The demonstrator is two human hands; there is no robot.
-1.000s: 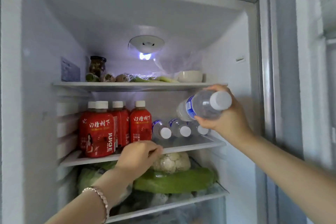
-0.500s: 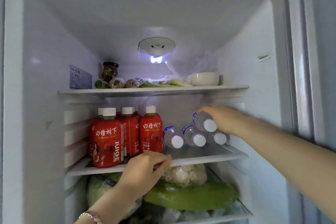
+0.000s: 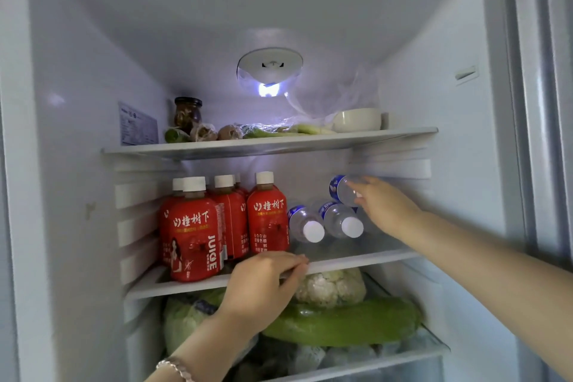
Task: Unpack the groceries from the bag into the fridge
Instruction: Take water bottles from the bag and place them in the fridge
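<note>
Task item: small clear water bottle [image 3: 339, 191], blue label band, lying on its side, right of frame centre, inside the fridge [image 3: 77, 133]. It sits on the second tier, on top of the other water bottles [image 3: 341, 220] that lie flat on the middle shelf [image 3: 356, 262] with their white caps facing me. Base end points into the fridge. Its cap is hidden under my fingers.

My right hand [image 3: 384, 208]: reaches in from the right edge of the frame, fingers lightly curled over the bottle's cap end and holding it there. Thumb not visible, so I can't tell how tight the grip is.

My left hand [image 3: 263, 285]: lower centre, fingers bent over the front lip of the middle shelf and gripping it, just right of the red juice bottles [image 3: 193, 226]. Bracelet [image 3: 175, 366] on that wrist, bottom of frame.

Juice bottles stand upright, white caps, on the left half of the same shelf, just beside the flat water bottles.

Below that shelf: cauliflower [image 3: 333, 287] resting on a long green gourd [image 3: 356, 324], with a leafy green head [image 3: 186, 319] to the left, partly behind my left wrist.

Top shelf [image 3: 279, 143]: dark jar [image 3: 187, 113] on the left, white bowl [image 3: 356, 120] on the right, bagged greens between.
</note>
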